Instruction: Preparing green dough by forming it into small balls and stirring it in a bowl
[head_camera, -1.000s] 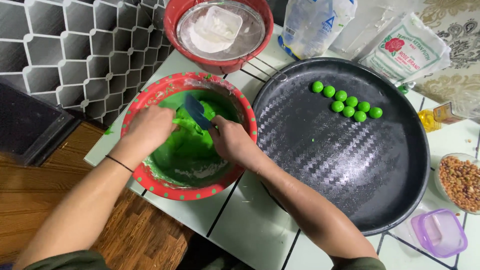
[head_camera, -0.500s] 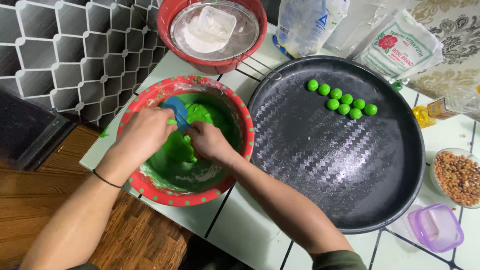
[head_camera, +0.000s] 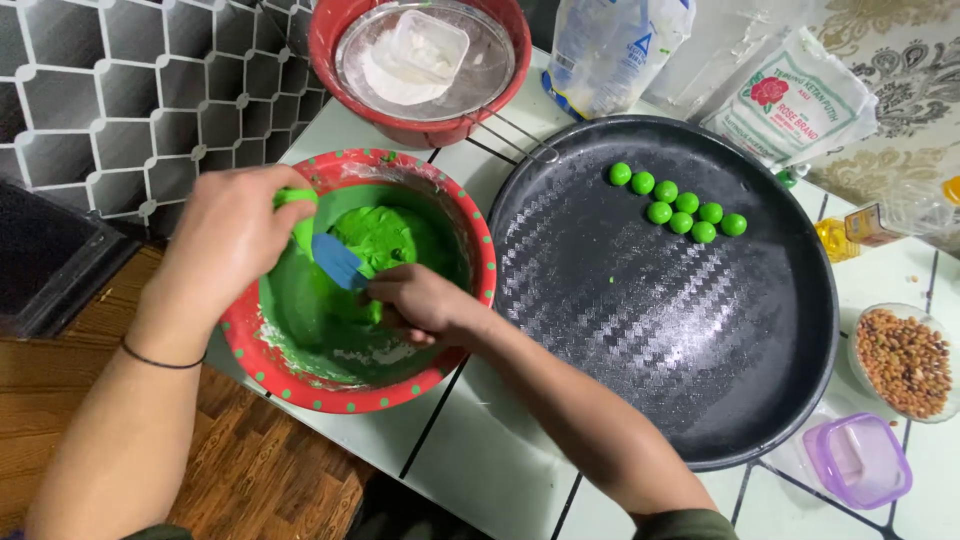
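A red bowl (head_camera: 300, 385) with green dots holds green dough (head_camera: 385, 235) and stands at the table's left edge. My right hand (head_camera: 425, 305) is inside the bowl, shut on a blue spatula (head_camera: 338, 262) whose blade lies against the dough. My left hand (head_camera: 230, 240) is over the bowl's left rim and grips a lump of green dough (head_camera: 298, 200). To the right lies a large round black tray (head_camera: 700, 330) with several small green dough balls (head_camera: 680, 208) near its far side.
A red bowl (head_camera: 330, 40) with a sieve and white flour stands behind the mixing bowl. Flour bags (head_camera: 790, 95) lie at the back. At the right are a bowl of peanuts (head_camera: 905, 360), a small purple container (head_camera: 860, 460) and a yellow bottle (head_camera: 835, 238). Wooden floor lies left.
My right hand with the spatula has moved lower in the bowl, towards its left and near side. My left hand has shifted to the left rim, now gripping dough.
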